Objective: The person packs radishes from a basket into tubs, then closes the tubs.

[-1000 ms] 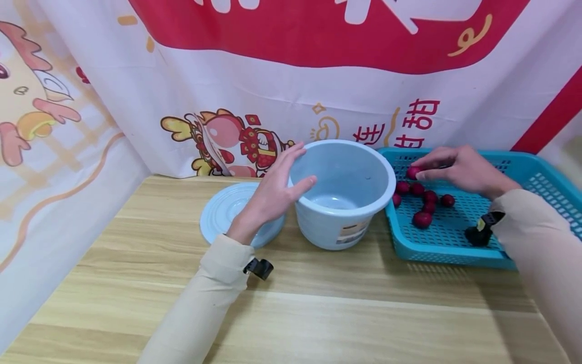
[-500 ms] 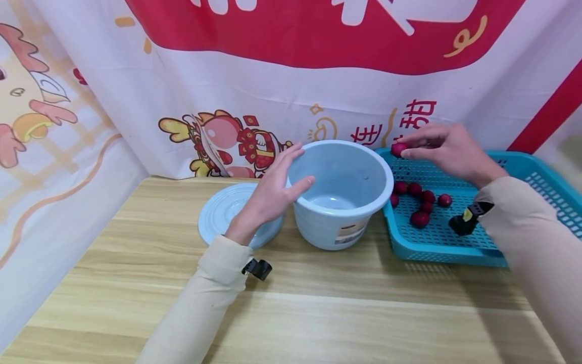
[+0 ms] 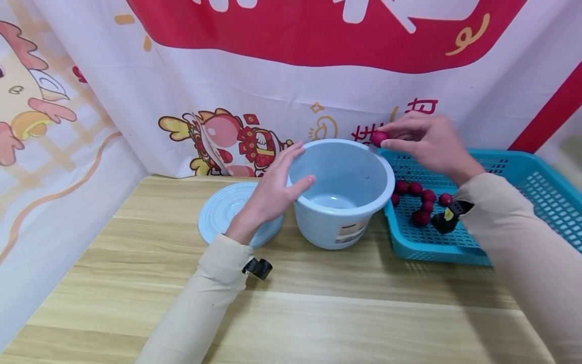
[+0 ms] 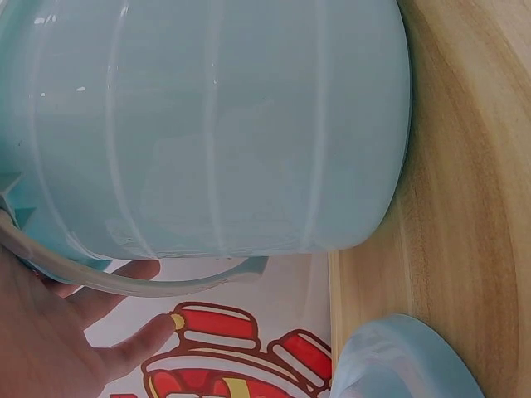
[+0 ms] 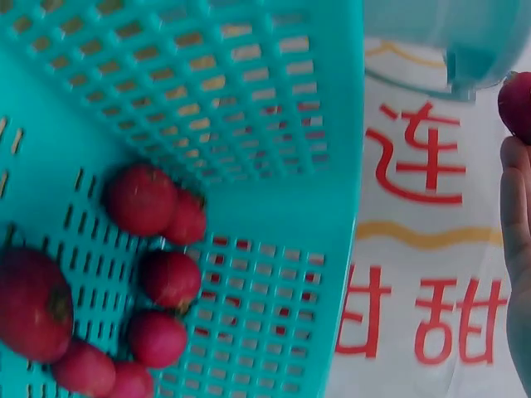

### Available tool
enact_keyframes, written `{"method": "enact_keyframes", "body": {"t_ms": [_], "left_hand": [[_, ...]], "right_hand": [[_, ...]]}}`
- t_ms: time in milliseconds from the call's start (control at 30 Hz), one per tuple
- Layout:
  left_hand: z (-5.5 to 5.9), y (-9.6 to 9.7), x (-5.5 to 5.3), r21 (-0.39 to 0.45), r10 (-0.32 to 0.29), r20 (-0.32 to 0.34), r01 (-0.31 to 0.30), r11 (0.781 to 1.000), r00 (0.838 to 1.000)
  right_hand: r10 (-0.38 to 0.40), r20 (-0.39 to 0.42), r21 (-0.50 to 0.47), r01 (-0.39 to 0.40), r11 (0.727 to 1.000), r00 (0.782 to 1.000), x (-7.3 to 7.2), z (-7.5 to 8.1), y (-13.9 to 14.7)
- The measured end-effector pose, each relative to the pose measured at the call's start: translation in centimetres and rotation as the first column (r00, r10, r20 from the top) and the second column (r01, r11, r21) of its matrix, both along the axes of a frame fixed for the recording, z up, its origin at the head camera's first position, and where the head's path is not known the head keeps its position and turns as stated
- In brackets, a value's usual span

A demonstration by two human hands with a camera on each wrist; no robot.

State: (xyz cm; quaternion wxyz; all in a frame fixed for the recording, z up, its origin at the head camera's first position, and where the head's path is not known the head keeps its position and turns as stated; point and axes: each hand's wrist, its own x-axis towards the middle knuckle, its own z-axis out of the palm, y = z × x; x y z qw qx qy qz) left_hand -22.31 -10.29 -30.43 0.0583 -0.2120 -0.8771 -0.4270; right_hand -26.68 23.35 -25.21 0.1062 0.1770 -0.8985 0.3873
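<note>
Wooden counter (image 3: 291, 313) in foreground. Blue lid (image 3: 215, 220) lies flat on it, left of the upright blue bucket (image 3: 325, 227). Left hand (image 3: 273, 194): fingers extended at the bucket's left rim, grasping nothing. Right of bucket: teal basket (image 3: 436, 253) holding loose radishes (image 3: 421, 218). Right hand (image 3: 429, 144) pinches one radish (image 3: 379, 138), raised near the bucket's far right rim. Behind: printed cloth (image 3: 273, 83).
</note>
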Motion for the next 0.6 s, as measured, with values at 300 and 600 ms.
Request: {"method": "enact_keyframes", "body": {"t_ms": [300, 600], "left_hand": [[0.0, 0.2, -0.1, -0.004, -0.001, -0.006, 0.001, 1.000, 1.000], [0.0, 0.1, 0.0, -0.003, 0.004, 0.007, -0.004, 1.000, 1.000]], "right_hand": [[0.083, -0.064, 0.001, -0.083, 0.997, 0.995, 0.7, 0.3, -2.4], [0.129, -0.041, 0.055, -0.127, 0.990, 0.991, 0.9, 0.0, -4.1]]}}
